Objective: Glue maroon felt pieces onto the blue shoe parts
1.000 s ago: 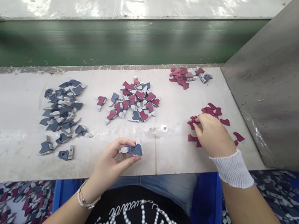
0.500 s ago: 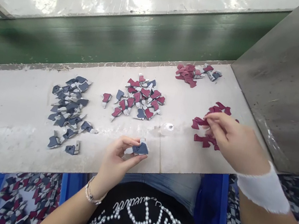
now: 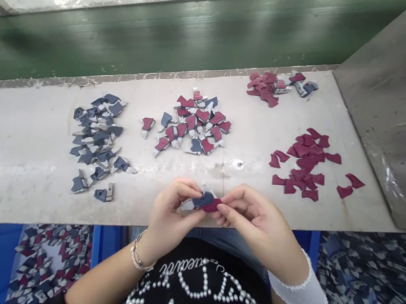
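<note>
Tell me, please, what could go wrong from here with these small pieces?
The maroon piece could end up crooked on the blue-grey piece, because the left hand and right hand hold them tightly together. The two loose maroon pieces near the bench edge might get knocked off.

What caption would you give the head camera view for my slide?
Left hand holds a slate-blue piece against a maroon cutout pinched by the right hand, over a pale bench.
</note>
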The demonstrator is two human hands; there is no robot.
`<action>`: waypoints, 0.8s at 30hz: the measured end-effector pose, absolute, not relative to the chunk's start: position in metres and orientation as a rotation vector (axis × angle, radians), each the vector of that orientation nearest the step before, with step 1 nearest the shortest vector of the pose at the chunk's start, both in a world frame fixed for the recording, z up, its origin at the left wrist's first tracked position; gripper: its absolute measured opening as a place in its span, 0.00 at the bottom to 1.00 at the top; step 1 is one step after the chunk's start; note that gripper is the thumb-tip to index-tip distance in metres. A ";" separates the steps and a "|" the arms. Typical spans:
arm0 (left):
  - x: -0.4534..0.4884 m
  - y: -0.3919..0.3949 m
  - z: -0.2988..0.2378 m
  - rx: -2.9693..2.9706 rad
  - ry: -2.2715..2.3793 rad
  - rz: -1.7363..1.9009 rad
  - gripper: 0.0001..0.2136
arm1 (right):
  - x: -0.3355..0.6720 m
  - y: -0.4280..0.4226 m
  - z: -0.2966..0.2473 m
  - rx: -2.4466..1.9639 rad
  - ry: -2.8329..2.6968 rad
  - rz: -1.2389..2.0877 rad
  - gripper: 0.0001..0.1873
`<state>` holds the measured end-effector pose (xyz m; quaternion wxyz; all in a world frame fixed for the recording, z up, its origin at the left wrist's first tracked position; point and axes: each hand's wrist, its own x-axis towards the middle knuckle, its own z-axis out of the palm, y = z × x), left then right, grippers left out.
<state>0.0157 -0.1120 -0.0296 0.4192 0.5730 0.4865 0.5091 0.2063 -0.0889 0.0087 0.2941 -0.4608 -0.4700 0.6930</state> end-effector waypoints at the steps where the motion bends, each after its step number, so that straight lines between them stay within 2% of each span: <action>1: 0.015 -0.112 -0.029 1.475 1.227 1.274 0.12 | 0.206 -0.088 0.008 -1.242 -1.256 1.840 0.08; 13: 0.009 -0.114 -0.022 1.791 1.268 1.231 0.16 | 0.201 -0.084 0.012 -1.243 -1.217 1.851 0.11; 21: 0.006 -0.114 -0.023 1.723 1.228 1.261 0.16 | 0.200 -0.079 0.011 -1.254 -1.223 1.893 0.11; 24: 0.004 -0.114 -0.020 1.665 1.193 1.263 0.16 | 0.201 -0.081 0.013 -1.269 -1.350 1.803 0.10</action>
